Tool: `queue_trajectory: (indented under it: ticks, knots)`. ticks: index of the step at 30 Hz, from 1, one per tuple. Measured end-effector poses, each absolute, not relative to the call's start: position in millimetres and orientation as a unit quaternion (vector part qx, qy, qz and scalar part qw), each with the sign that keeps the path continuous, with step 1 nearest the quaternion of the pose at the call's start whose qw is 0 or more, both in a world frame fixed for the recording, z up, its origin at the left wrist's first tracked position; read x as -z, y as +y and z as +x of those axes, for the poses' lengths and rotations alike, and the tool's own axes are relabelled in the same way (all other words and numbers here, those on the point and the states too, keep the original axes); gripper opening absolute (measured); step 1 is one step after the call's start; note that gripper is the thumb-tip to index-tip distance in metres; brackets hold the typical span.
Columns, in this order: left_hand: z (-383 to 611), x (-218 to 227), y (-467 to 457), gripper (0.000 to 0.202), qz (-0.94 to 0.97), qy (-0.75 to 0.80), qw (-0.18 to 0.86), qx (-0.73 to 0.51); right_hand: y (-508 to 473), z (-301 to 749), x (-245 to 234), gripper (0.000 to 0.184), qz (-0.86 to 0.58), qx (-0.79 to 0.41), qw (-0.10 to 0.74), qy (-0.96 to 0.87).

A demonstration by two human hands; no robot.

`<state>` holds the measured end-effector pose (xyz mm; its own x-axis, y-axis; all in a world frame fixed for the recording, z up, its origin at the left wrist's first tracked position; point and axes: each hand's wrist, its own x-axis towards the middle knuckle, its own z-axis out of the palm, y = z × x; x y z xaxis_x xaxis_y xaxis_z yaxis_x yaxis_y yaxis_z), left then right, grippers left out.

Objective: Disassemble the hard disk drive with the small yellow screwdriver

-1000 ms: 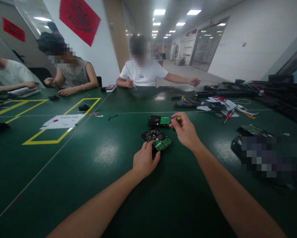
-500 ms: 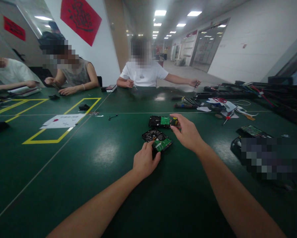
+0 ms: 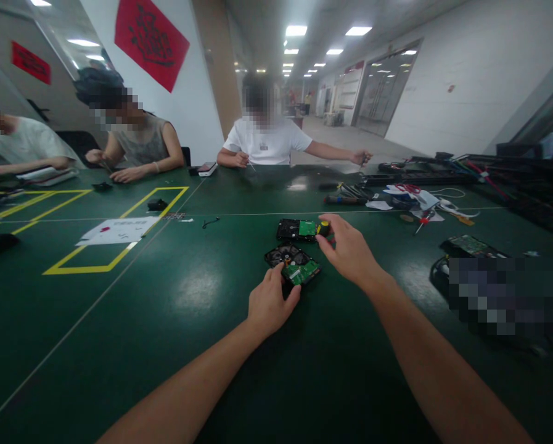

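Observation:
Two hard drives lie on the green table in front of me, one behind the other. My left hand (image 3: 270, 302) grips the near hard drive (image 3: 304, 271) by its edges, thumb on the right and fingers on the left. This drive shows a green circuit board and a dark round casing. My right hand (image 3: 348, 250) pinches the yellow and black handle of a screwdriver (image 3: 323, 229) above the near drive, at the right end of the far hard drive (image 3: 289, 230). The screwdriver's shaft and tip cannot be made out.
A red screwdriver (image 3: 423, 222) lies at right beside papers, cables and tools. A black device with a circuit board (image 3: 473, 245) stands nearer on that side. White paper (image 3: 119, 230) lies over yellow tape at left. Across the table (image 3: 202, 345) sit several people, one in a white shirt (image 3: 267, 143).
The yellow screwdriver handle has shifted or tilted slightly in my right hand and shows more fully. My left hand stays on the near drive. The view has tipped up a little.

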<state>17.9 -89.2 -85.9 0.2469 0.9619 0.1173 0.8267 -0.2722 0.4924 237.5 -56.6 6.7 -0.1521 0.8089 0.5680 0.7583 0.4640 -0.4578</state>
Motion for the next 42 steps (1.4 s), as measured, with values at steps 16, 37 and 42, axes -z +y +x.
queue_trajectory:
  ticks: [16,37,42]
  knots:
    - [18,88,-86,0.058,0.767,0.574,0.179,-0.223,-49,232,-15,0.024,-0.503,0.005,0.373,-0.78]
    - [17,91,-88,0.056,0.773,0.564,0.169,-0.236,-55,240,-14,0.028,-0.482,0.026,0.396,-0.781]
    - [16,92,-87,0.057,0.774,0.564,0.167,-0.232,-54,241,-14,0.024,-0.496,0.023,0.394,-0.773]
